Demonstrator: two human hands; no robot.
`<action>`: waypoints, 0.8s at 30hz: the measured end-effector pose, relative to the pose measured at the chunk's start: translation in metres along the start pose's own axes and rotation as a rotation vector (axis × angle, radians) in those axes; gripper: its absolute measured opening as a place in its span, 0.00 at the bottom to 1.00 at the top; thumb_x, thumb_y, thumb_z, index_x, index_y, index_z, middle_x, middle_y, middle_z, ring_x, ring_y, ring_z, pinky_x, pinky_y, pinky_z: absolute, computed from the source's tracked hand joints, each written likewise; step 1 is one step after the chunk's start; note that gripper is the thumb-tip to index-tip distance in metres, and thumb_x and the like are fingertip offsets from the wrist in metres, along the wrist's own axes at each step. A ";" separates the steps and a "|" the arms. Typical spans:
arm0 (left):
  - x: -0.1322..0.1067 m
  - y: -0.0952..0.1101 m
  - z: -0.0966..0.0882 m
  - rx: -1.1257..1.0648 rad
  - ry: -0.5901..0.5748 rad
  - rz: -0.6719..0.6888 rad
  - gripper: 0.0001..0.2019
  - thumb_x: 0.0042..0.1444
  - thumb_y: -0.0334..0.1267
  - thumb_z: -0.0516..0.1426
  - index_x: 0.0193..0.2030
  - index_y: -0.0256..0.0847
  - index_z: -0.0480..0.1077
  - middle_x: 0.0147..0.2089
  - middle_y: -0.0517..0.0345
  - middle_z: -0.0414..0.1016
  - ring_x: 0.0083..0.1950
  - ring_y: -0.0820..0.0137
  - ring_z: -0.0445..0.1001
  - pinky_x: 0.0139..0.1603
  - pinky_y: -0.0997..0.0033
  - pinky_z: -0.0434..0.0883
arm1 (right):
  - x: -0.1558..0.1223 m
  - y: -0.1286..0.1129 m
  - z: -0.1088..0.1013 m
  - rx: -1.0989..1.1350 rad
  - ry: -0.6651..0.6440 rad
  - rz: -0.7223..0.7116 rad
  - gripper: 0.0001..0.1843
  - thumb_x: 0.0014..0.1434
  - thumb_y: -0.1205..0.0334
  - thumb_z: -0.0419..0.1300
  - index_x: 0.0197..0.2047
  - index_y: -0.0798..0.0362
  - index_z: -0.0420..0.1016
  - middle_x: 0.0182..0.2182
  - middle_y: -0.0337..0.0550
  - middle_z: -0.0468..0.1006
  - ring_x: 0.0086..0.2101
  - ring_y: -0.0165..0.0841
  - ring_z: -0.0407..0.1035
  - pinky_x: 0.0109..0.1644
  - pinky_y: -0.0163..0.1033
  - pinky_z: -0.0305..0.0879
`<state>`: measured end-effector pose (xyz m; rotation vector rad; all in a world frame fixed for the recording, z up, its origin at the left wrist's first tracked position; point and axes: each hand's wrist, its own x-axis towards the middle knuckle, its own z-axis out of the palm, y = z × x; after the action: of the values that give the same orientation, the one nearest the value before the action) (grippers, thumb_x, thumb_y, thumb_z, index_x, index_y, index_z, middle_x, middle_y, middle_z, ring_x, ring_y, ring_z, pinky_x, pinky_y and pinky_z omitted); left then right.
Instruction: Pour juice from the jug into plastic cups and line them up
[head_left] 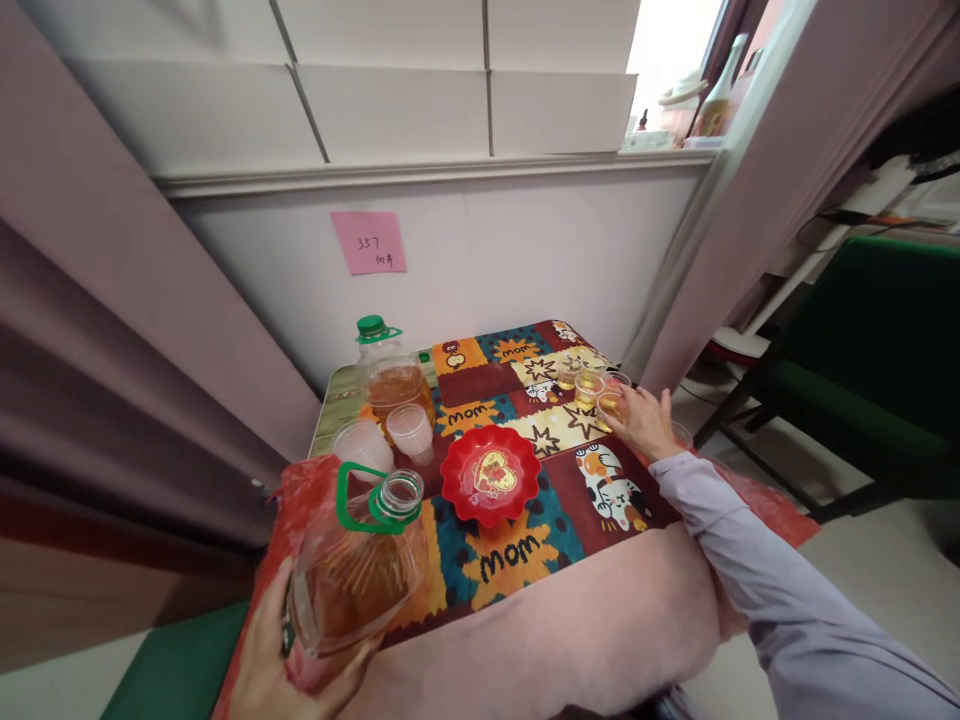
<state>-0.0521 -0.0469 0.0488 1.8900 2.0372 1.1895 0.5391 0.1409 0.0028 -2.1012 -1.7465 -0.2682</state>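
My left hand (pixel 281 655) is wrapped around the lower part of a big clear plastic bottle (pixel 360 580). It holds brown liquid and has a green loop handle, and its mouth is uncapped. On the right side of the table, my right hand (pixel 646 425) has its fingers around a small clear plastic cup (pixel 611 406) with yellowish liquid. Beside it stand several similar cups, among them a filled cup (pixel 589 388). Between my hands lies a red scalloped dish (pixel 491 475) with a gold heart in its middle.
Behind the held bottle are a stack of clear cups (pixel 410 432), another cup stack (pixel 362 446) and a second bottle (pixel 397 385) with a green cap. A patterned cloth (pixel 480 385) covers much of the table. A green chair (pixel 877 390) stands at right.
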 end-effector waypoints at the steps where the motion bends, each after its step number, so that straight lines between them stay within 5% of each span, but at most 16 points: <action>1: -0.001 0.000 0.001 -0.008 0.014 0.012 0.58 0.48 0.65 0.72 0.83 0.48 0.59 0.76 0.38 0.71 0.72 0.35 0.75 0.72 0.30 0.72 | -0.001 0.001 0.000 -0.005 0.001 -0.005 0.39 0.66 0.42 0.59 0.72 0.58 0.70 0.62 0.67 0.83 0.67 0.61 0.69 0.77 0.78 0.42; 5: -0.005 -0.001 0.003 -0.037 0.019 0.083 0.56 0.50 0.59 0.74 0.83 0.48 0.59 0.77 0.37 0.70 0.74 0.37 0.74 0.74 0.32 0.72 | -0.004 -0.001 -0.005 0.006 0.041 -0.028 0.38 0.67 0.41 0.59 0.71 0.58 0.71 0.62 0.70 0.82 0.67 0.65 0.69 0.74 0.81 0.45; 8: -0.010 -0.006 0.004 -0.056 0.018 0.097 0.57 0.49 0.56 0.75 0.83 0.48 0.58 0.78 0.36 0.69 0.76 0.37 0.72 0.74 0.32 0.71 | -0.002 -0.026 -0.018 0.110 0.140 -0.094 0.35 0.69 0.39 0.59 0.67 0.57 0.75 0.62 0.70 0.83 0.66 0.65 0.71 0.72 0.79 0.52; 12: -0.015 -0.010 0.004 -0.040 0.036 0.152 0.57 0.52 0.55 0.74 0.84 0.49 0.56 0.79 0.36 0.68 0.77 0.36 0.71 0.74 0.31 0.71 | -0.008 -0.106 -0.045 0.451 0.171 -0.316 0.24 0.72 0.42 0.62 0.56 0.51 0.83 0.53 0.59 0.88 0.53 0.54 0.81 0.64 0.61 0.72; 16: -0.018 -0.009 0.004 -0.009 0.039 0.171 0.56 0.54 0.55 0.73 0.85 0.49 0.53 0.79 0.34 0.67 0.77 0.36 0.71 0.73 0.29 0.71 | -0.021 -0.206 -0.063 0.714 0.008 -0.508 0.14 0.76 0.50 0.61 0.50 0.46 0.87 0.45 0.49 0.89 0.46 0.45 0.84 0.54 0.49 0.78; 20: -0.019 -0.007 0.003 0.001 0.039 0.213 0.57 0.54 0.55 0.74 0.85 0.48 0.52 0.78 0.33 0.68 0.76 0.36 0.72 0.73 0.28 0.72 | -0.015 -0.286 -0.065 0.669 -0.195 -0.644 0.12 0.76 0.58 0.63 0.55 0.46 0.87 0.56 0.51 0.86 0.54 0.45 0.82 0.59 0.48 0.78; 24: -0.018 -0.005 0.003 0.001 0.024 0.226 0.57 0.55 0.55 0.74 0.85 0.48 0.52 0.79 0.33 0.68 0.76 0.37 0.72 0.73 0.30 0.72 | 0.000 -0.333 -0.062 0.408 -0.345 -0.758 0.20 0.76 0.63 0.61 0.67 0.48 0.82 0.68 0.53 0.79 0.61 0.47 0.79 0.61 0.47 0.77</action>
<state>-0.0509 -0.0609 0.0363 2.1633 1.8746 1.2647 0.2208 0.1638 0.1176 -1.1844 -2.4915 0.2536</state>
